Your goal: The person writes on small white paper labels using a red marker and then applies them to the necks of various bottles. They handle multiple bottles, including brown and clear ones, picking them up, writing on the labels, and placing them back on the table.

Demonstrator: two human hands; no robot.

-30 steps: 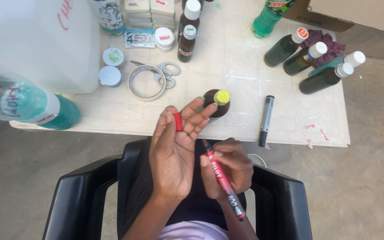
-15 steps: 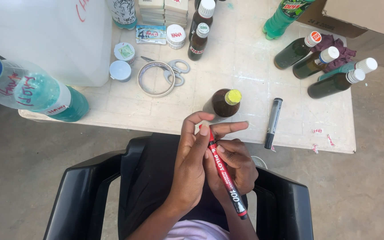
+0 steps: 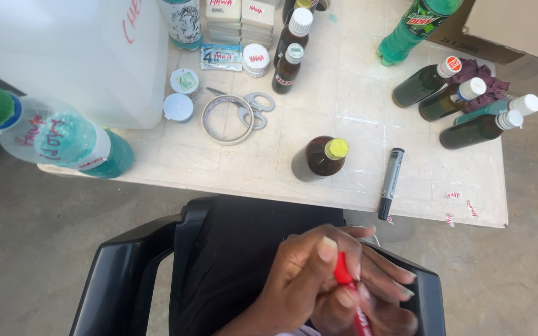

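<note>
Both of my hands are low over my lap, in front of the table edge. My left hand pinches the red cap at the top end of a red marker between thumb and fingers. My right hand lies under and beside it, closed around the marker's body, which runs off the bottom of the view. Nearest on the table stands a brown bottle with a yellow cap, upright, with a black marker lying to its right.
A large white jerrycan and a clear bottle of green liquid fill the left. A tape ring and scissors lie mid-table. Several dark capped bottles lie at the right. A black chair arm frames my lap.
My hands have dropped from the table edge down toward my lap. The red cap, earlier held apart in my left hand, now sits at the marker's tip.
</note>
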